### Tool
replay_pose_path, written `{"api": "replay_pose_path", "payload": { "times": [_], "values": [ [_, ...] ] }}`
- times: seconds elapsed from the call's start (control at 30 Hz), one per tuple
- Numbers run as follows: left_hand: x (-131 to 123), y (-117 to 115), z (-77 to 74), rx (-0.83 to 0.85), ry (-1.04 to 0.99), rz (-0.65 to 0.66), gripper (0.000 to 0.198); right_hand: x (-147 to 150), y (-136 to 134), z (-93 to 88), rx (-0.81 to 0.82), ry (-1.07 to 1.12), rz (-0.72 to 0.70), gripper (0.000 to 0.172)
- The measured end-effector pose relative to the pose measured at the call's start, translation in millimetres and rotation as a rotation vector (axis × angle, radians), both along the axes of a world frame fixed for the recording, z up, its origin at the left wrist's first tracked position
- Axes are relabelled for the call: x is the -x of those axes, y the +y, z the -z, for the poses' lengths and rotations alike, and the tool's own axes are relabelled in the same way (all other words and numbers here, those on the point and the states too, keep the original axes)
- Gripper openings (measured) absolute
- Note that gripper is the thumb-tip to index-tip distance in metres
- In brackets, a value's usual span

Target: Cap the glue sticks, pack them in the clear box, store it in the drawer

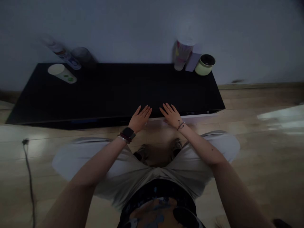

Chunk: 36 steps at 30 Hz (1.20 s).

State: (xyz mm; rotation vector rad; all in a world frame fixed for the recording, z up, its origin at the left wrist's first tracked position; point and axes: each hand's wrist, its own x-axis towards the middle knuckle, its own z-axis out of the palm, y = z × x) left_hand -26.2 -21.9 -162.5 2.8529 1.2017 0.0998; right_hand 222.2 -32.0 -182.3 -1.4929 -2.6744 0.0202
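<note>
At the worktop's near edge, 6 o'clock: two bare hands, palms down, fingers loosely fanned and pinching nothing.
One black worktop (128,85), under the fingers and on past them towards 12 o'clock; left hand (139,118) and right hand (173,117) side by side, apart, fingertips aimed 12 to 1 and 11 to 12, seemingly laid on the top. Counted from the fingers: 10 o'clock, one white paper cup (57,70) with green marks, tilted-looking, plus one white spray can (63,53) and one dark rounded object (84,57), blurred; 1 o'clock, one clear cup (182,53), one pale box (193,60) just beside; 2 o'clock, one light-green pot (203,68), dark inside. 8 o'clock, floor: one cable (29,172).
</note>
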Motion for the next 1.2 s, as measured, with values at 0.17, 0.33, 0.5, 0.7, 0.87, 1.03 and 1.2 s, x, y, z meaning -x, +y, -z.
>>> {"api": "replay_pose_path", "payload": {
  "times": [0.17,0.33,0.5,0.7,0.87,1.03,1.2],
  "values": [
    [5,16,7.8,-0.007,-0.038,-0.080,0.067,-2,8,6.5,-0.034,0.017,0.050,0.056],
    [9,27,11.3,0.034,-0.058,-0.109,0.067,0,14,7.0,-0.029,-0.011,0.054,0.051],
    [5,26,6.3,0.106,-0.093,-0.150,0.068,3,15,3.3,0.023,-0.019,0.087,0.055],
    [5,28,-11.5,0.257,-0.104,-0.179,0.062,8,8,-22.5,0.138,0.014,0.097,0.069],
    [7,35,-62.5,0.621,-0.432,-0.043,0.057,5,12,-87.7,0.615,0.050,0.029,0.059],
    [11,32,-136.9,0.993,-1.279,0.071,0.058,-8,18,-171.0,0.957,0.830,-0.326,0.054],
    [13,40,-146.7,1.052,-2.188,-0.035,0.046,5,29,-183.9,0.627,1.850,-0.040,0.050]
  ]
}}
